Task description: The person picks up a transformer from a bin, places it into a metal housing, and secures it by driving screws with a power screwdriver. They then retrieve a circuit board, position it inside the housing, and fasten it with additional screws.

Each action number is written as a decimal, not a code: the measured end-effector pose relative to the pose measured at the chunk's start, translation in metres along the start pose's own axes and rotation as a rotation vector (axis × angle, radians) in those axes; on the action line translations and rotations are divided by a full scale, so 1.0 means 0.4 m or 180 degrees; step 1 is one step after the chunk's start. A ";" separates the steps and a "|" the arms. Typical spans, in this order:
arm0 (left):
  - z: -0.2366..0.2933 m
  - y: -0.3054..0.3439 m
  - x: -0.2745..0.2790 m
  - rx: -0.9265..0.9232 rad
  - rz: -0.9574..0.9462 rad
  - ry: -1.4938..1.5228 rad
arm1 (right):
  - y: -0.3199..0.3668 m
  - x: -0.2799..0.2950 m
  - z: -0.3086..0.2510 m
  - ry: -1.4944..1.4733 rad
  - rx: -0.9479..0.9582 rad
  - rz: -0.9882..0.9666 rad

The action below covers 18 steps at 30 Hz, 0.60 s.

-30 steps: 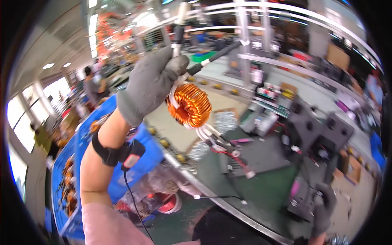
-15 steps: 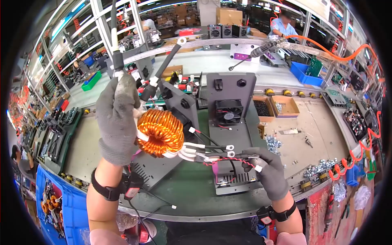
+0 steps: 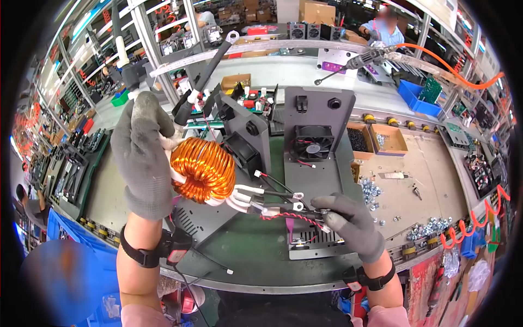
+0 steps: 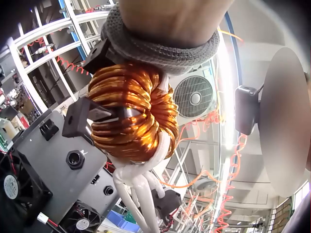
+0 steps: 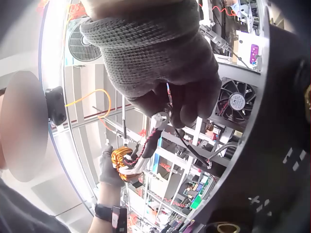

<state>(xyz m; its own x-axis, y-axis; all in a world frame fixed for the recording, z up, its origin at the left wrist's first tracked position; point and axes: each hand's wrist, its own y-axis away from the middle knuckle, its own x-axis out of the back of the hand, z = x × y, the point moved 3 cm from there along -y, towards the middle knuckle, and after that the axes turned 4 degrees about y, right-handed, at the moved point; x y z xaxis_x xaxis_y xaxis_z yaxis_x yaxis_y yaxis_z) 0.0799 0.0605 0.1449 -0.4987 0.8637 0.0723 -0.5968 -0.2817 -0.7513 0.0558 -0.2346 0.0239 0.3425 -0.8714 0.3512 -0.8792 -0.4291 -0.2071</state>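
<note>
In the head view the gloved left hand (image 3: 143, 158) grips the white and black sleeved leads beside a copper-wound coil (image 3: 202, 170), holding it up above the bench. White-sleeved leads with ring terminals (image 3: 298, 206) run from the coil toward the right. The gloved right hand (image 3: 351, 226) pinches the end of a dark lead and a red twisted wire (image 3: 294, 217). The left wrist view has the coil (image 4: 133, 112) close up, under the glove cuff; the left fingers are hidden there. In the right wrist view the right fingers curl round the wires near a white connector (image 5: 159, 120).
Behind the leads stands a grey metal bracket with a fan (image 3: 313, 143); another bracket (image 3: 242, 128) leans left of it. Small parts boxes (image 3: 388, 140) and loose nuts (image 3: 430, 228) lie to the right. A power screwdriver (image 3: 362, 59) hangs above. A person (image 3: 383, 32) is across the line.
The view has swung from the left side to the bench. The right hand has come from the bracket to the coil's wires and pinches them. Lately the coil has shifted slightly left.
</note>
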 end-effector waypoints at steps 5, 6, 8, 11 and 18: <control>-0.069 -0.005 0.054 -0.0200 0.0090 -0.0622 | 0.025 -0.030 -0.003 0.0576 0.0335 0.0194; -0.076 -0.001 0.054 -0.0264 0.0070 -0.0721 | 0.036 -0.030 0.000 0.0582 0.0046 0.0332; -0.058 0.020 0.024 -0.0418 -0.0111 -0.0741 | 0.081 -0.020 0.026 0.0475 0.0102 0.0741; -0.035 0.010 -0.011 -0.0450 -0.0190 -0.0608 | 0.092 -0.020 -0.028 0.0100 0.0210 0.1369; -0.141 0.166 -0.055 -0.0409 -0.2050 -0.1741 | 0.013 -0.028 -0.130 -0.0404 -0.0078 0.1966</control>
<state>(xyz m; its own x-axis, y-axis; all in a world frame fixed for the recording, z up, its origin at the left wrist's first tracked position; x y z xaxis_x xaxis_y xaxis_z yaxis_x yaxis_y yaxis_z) 0.0867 0.0465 0.0562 -0.3398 0.5065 0.7925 -0.8086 0.2730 -0.5212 0.0301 -0.2145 0.0665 -0.1955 -0.9787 0.0622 -0.9342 0.1666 -0.3156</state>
